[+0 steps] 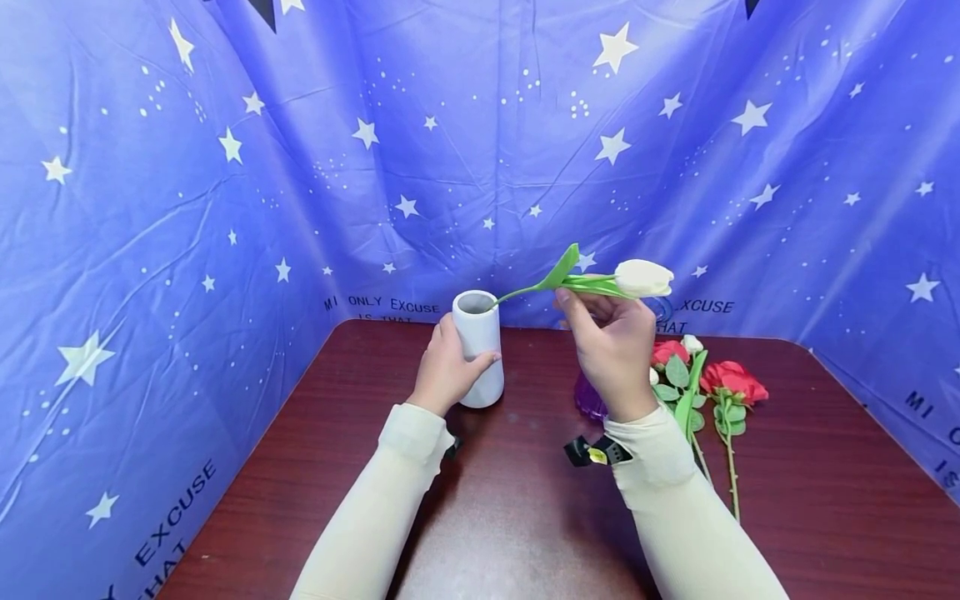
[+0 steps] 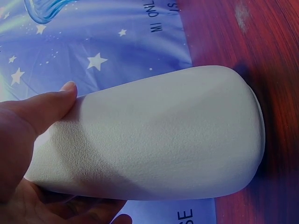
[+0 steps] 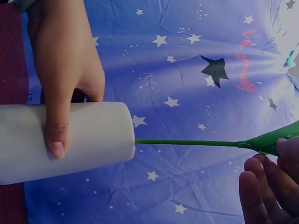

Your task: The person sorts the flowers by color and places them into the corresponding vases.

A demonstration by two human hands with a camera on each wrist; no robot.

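Observation:
A white vase (image 1: 482, 350) stands upright on the table, and my left hand (image 1: 446, 367) grips it around its upper part. In the left wrist view the thumb and fingers wrap the narrow end of the vase (image 2: 159, 135). My right hand (image 1: 617, 346) pinches a white tulip (image 1: 643, 278) by its green leaves and stem. The stem's lower end reaches into the mouth of the vase, its tip hidden inside. In the right wrist view the green stem (image 3: 187, 143) runs straight from the vase's rim to the right fingertips.
Right of my right hand lie red roses (image 1: 733, 383) with leaves and long stems. Behind that hand stands a purple and blue glass vase (image 1: 589, 398), partly hidden. A blue star-patterned cloth (image 1: 495, 167) surrounds the dark red wooden table (image 1: 517, 517) at the back and sides.

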